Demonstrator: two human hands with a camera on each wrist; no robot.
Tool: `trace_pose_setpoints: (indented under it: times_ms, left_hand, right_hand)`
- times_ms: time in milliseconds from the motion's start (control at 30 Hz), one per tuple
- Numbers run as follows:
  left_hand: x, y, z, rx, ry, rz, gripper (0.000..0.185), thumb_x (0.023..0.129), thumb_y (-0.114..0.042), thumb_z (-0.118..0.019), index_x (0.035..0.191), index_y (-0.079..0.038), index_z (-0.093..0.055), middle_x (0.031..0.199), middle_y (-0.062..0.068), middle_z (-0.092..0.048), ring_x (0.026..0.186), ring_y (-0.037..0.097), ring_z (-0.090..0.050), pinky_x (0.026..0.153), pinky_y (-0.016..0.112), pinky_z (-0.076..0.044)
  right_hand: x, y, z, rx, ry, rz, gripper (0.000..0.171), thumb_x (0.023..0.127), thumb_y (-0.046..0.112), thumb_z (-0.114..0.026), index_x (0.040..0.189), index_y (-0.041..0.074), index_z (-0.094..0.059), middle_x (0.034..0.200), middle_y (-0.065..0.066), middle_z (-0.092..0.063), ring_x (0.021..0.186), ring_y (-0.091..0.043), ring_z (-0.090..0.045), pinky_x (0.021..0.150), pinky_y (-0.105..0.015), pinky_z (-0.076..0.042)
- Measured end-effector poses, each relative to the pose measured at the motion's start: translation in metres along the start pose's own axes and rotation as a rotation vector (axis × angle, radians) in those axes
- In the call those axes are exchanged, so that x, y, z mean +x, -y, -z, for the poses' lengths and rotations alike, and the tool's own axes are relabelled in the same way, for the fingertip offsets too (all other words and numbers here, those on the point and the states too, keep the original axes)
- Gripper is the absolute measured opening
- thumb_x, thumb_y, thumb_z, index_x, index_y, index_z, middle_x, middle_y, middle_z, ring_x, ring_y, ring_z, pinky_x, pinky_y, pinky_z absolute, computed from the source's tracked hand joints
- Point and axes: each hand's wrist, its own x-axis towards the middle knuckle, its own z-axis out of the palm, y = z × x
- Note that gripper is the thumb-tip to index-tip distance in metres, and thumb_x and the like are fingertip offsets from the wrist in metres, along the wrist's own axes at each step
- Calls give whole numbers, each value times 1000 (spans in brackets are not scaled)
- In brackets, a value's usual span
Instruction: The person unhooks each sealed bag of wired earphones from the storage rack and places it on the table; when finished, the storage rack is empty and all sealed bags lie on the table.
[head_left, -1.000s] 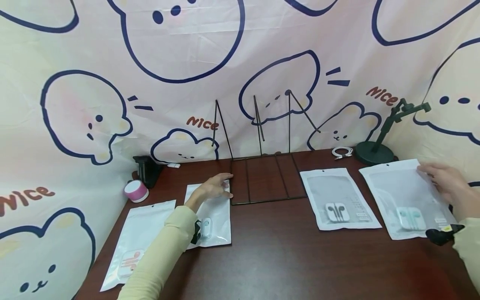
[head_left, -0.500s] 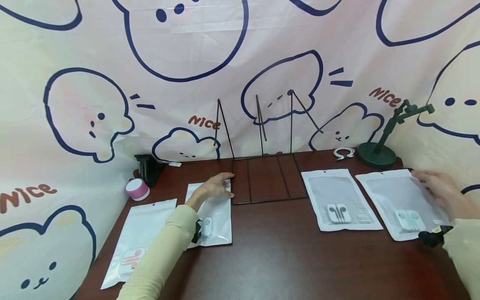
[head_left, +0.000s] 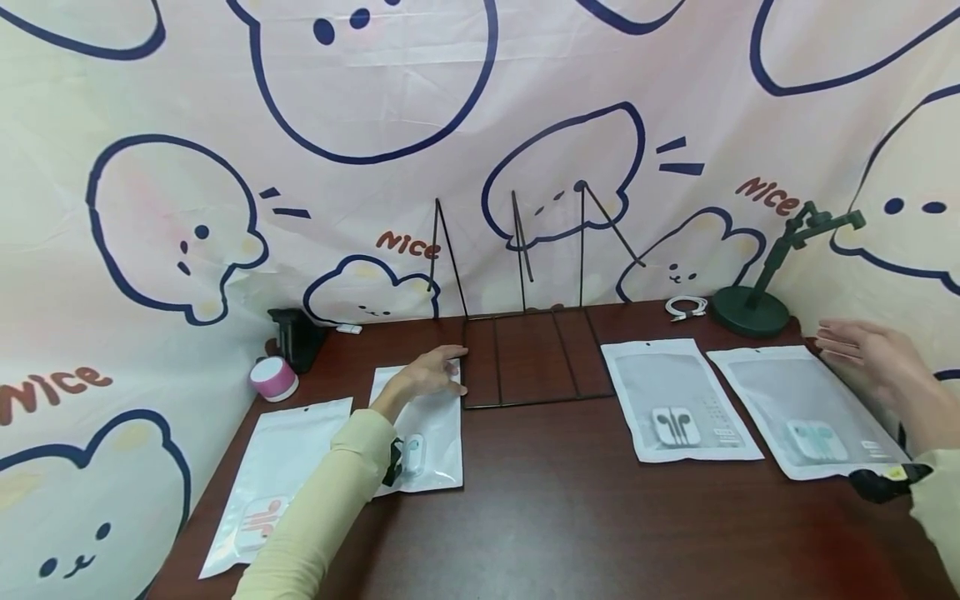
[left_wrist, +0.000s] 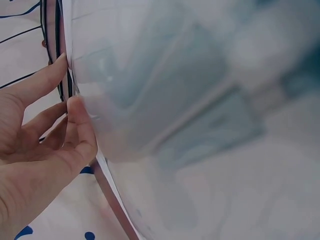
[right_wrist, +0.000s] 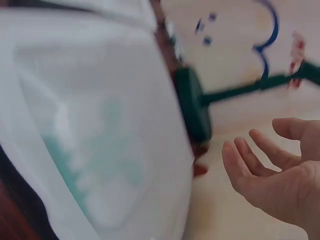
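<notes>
Several white, clear-fronted pouches, each with packaged earphones in its lower part, lie on the table. My left hand [head_left: 427, 375] rests over the inner-left pouch [head_left: 438, 475], fingertips right at its right edge beside the wire rack [head_left: 540, 404]. In the left wrist view that pouch [left_wrist: 210, 190] looms large and blurred, with thumb and forefinger spread apart at its edge. My right hand [head_left: 881, 367] hovers beside the far-right pouch [head_left: 787, 392], which holds mint-green earphones [head_left: 817, 440]. In the right wrist view its fingers are loosely bent, apart from the pouch [right_wrist: 165, 150], holding nothing.
A pouch with dark earphones [head_left: 682, 400] lies right of the rack; one with pink earphones [head_left: 292, 450] lies far left. Behind are a green stand [head_left: 750, 308], a coiled white cable [head_left: 686, 307], a black holder [head_left: 296, 342] and a pink-and-white jar [head_left: 273, 380].
The right hand shifted the far-right pouch slightly left and laid it down, then let go and moved off to the right. The left hand has stayed in place.
</notes>
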Motion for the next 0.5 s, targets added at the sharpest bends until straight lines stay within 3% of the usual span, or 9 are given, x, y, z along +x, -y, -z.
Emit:
trace_pose_setpoints:
  times_ms: [100, 200, 300, 367, 433, 500]
  left_hand:
    - [0, 0, -1, -1, -4, 6, 83, 88, -10, -82, 160, -14, -40, 144, 14, -56, 130, 31, -53, 116, 56, -38]
    - [-1, -1, -1, -10, -13, 3, 82, 88, -9, -82, 160, -12, -41, 143, 14, -56, 129, 31, -54, 114, 55, -40]
    - [-3, -4, -2, -33, -10, -7, 77, 91, -10, -79, 158, -9, -43, 141, 16, -58, 129, 33, -54, 111, 53, -44]
    - [-6, -6, -1, -38, -3, -16, 71, 94, -14, -75, 158, -8, -44, 141, 17, -58, 130, 33, -55, 108, 53, -47]
    - [-11, -7, 1, -44, 7, -30, 66, 98, -20, -71, 157, -8, -45, 144, 18, -57, 132, 35, -55, 107, 55, -48]
    - [-19, -9, 5, -54, 9, -44, 61, 102, -24, -66, 157, -9, -46, 150, 17, -54, 134, 36, -54, 109, 58, -46]
  right_hand:
    - [-8, 12, -9, 106, 112, 104, 13, 109, 37, -53, 118, 39, -63, 100, 29, -69, 90, 7, -68, 74, -13, -55]
    - [-20, 23, -19, 58, 177, 210, 19, 111, 31, -51, 124, 36, -63, 109, 25, -71, 97, 5, -69, 78, -13, -55]
    - [-35, 32, -30, -85, 167, 275, 25, 111, 32, -49, 134, 28, -60, 112, 29, -68, 98, 7, -67, 79, -12, -54]
    - [-45, 38, -39, -197, 139, 314, 33, 111, 32, -49, 139, 17, -58, 113, 28, -66, 97, 10, -65, 78, -11, -54]
    - [-55, 42, -48, -342, 99, 353, 41, 111, 34, -49, 142, 8, -56, 117, 15, -69, 95, 11, -62, 74, -11, -51]
    - [-63, 45, -57, -471, 67, 393, 46, 111, 34, -48, 143, 1, -54, 123, -3, -69, 101, -3, -64, 71, -14, -50]
